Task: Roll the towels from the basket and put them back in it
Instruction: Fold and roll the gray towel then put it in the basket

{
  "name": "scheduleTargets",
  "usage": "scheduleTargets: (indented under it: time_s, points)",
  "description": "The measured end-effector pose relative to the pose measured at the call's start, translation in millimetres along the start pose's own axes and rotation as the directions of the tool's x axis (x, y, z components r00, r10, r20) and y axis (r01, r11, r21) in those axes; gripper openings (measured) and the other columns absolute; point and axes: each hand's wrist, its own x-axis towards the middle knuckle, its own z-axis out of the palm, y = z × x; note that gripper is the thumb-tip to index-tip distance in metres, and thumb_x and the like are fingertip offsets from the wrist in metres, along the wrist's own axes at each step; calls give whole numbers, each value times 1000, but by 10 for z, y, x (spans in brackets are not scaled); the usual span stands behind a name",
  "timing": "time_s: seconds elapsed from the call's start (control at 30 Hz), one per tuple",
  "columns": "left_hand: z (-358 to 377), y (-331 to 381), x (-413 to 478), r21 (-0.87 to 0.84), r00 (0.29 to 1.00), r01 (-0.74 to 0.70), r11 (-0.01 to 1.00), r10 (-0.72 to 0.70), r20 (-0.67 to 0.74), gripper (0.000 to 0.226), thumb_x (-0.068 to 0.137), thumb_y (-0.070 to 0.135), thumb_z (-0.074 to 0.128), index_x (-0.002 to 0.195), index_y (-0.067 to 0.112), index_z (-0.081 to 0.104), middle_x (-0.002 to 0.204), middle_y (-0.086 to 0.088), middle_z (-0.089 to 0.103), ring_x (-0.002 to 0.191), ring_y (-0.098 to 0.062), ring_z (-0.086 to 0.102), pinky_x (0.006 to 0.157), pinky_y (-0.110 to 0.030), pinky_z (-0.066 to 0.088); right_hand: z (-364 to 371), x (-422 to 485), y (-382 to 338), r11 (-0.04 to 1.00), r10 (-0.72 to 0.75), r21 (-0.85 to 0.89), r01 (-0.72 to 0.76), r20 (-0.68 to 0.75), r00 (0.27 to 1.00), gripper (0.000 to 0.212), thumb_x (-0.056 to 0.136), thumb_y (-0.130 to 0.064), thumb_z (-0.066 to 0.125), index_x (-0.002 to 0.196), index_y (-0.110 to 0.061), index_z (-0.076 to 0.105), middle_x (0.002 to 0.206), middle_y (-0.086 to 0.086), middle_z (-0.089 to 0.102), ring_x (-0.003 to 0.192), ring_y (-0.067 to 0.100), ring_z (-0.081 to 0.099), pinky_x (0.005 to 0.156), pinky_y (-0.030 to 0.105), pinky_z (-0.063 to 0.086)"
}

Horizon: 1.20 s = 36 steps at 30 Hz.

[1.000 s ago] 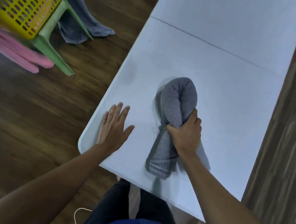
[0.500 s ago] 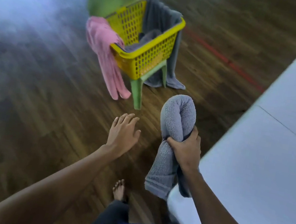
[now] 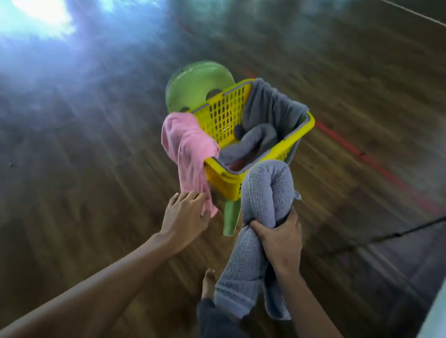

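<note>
Just in front of the yellow basket [image 3: 223,180], up in the air, is the rolled grey towel [image 3: 263,192]. The right hand [image 3: 277,244] squeezes it round the middle, so the roll bends over like a hoop and both ends hang down. It looks soft, light and floppy. It cannot break, but I think it could come unrolled in a loose hold. A snug hold round the middle looks best, or both hands under it. The left hand [image 3: 183,215] holds nothing. Its fingers are spread out by the bottom of the pink towel [image 3: 187,145], and I cannot tell if they touch it.

Now count. One rolled towel is in the hand. One pink towel hangs over the basket rim. Grey cloth [image 3: 266,108] lies in the basket, one piece or two, I cannot tell. One basket sits on one green chair [image 3: 197,83].
</note>
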Motion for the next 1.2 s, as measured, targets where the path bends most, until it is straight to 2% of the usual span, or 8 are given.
scheduleTargets:
  time_s: [0.27, 0.37, 0.6, 0.73, 0.87, 1.0, 1.1, 1.2]
  points:
    - [-213, -306, 1797, -17, 994, -108, 994, 109, 15, 37, 85, 27, 48, 116, 19, 66, 121, -1, 67, 113, -26, 59, 98, -40, 42, 620, 1439, -866, 993, 33, 118, -29, -36, 999, 102, 48, -62, 77, 137, -28, 39, 122, 2, 59, 108, 26, 62, 88, 48, 54]
    - [-259, -371, 2348, -51, 989, -136, 989, 138, 53, 28, 90, 22, 54, 116, 18, 65, 122, -1, 65, 113, -26, 58, 98, -41, 42, 714, 1801, -1186, 991, 72, 123, -61, -91, 993, 99, 49, -60, 75, 135, -23, 41, 123, 4, 59, 107, 29, 61, 88, 49, 53]
    - [-40, -597, 3600, -49, 941, -271, 961, 275, 199, 37, 94, 25, 53, 130, 19, 57, 133, 0, 58, 125, -22, 48, 104, -36, 35, 1060, 2574, -1526, 971, 218, 153, -186, -231, 948, 100, 56, -52, 79, 138, -13, 38, 125, 9, 55, 109, 34, 58, 88, 51, 52]
    - [204, -748, 4259, -38, 885, -389, 921, 384, 261, 35, 91, 25, 54, 125, 18, 60, 129, 0, 58, 123, -22, 49, 102, -38, 38, 1403, 2986, -1622, 946, 316, 178, -270, -327, 891, 107, 49, -59, 74, 139, -16, 35, 124, 11, 54, 110, 36, 57, 88, 51, 51]
    - [498, -900, 4871, -29, 816, -496, 868, 478, 325, 32, 84, 19, 58, 115, 14, 64, 121, -3, 63, 116, -27, 55, 97, -41, 41, 1760, 3350, -1671, 913, 407, 177, -367, -408, 817, 103, 63, -44, 82, 146, -14, 28, 127, 14, 50, 113, 36, 53, 87, 44, 48]
    - [871, -1094, 5342, -19, 744, -612, 791, 583, 327, 34, 73, 14, 68, 106, 13, 68, 114, -6, 65, 110, -30, 59, 95, -49, 48, 2121, 3725, -1531, 889, 446, 135, -437, -474, 760, 104, 63, -42, 84, 146, -10, 28, 130, 16, 48, 118, 37, 50, 88, 42, 45]
    - [1136, -1253, 5558, 13, 707, -665, 747, 624, 334, 38, 72, 13, 63, 110, 12, 68, 125, -8, 61, 122, -30, 53, 108, -52, 36, 2356, 3988, -1334, 858, 478, 79, -507, -484, 733, 111, 66, -44, 82, 151, -9, 20, 138, 18, 43, 123, 39, 47, 94, 45, 44]
    - [1331, -1445, 5650, 15, 652, -728, 686, 685, 325, 45, 77, 17, 44, 114, 12, 67, 136, -11, 55, 132, -32, 46, 114, -51, 21, 2556, 4208, -1083, 823, 501, 23, -567, -497, 708, 113, 65, -44, 81, 151, -10, 16, 135, 20, 42, 122, 40, 45, 95, 48, 45]
